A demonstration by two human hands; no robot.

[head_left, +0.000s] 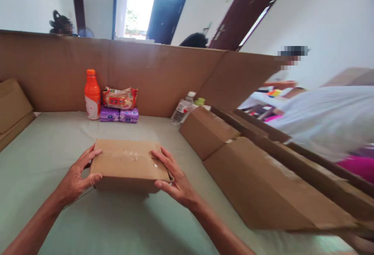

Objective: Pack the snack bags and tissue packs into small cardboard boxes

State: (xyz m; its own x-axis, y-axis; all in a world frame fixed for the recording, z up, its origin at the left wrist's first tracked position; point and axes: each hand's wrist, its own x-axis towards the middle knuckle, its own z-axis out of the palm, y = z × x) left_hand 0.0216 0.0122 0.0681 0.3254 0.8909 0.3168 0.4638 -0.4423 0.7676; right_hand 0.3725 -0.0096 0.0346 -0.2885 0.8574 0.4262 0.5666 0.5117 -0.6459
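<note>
A closed brown cardboard box is in the middle of the view, low over or on the pale green tabletop. Clear tape runs across its upper face. My left hand grips its left end, with the thumb at the near edge and the fingers on the far side. On the right end, my right hand holds the box the same way, thumb at the near corner and fingers over the top. Whether the box's underside touches the table is unclear.
Behind the box stand an orange bottle, two purple tissue packs and a red snack packet on top. A clear bottle leans at the right. Cardboard walls border the table; large cardboard flaps lie right. Other people are beyond.
</note>
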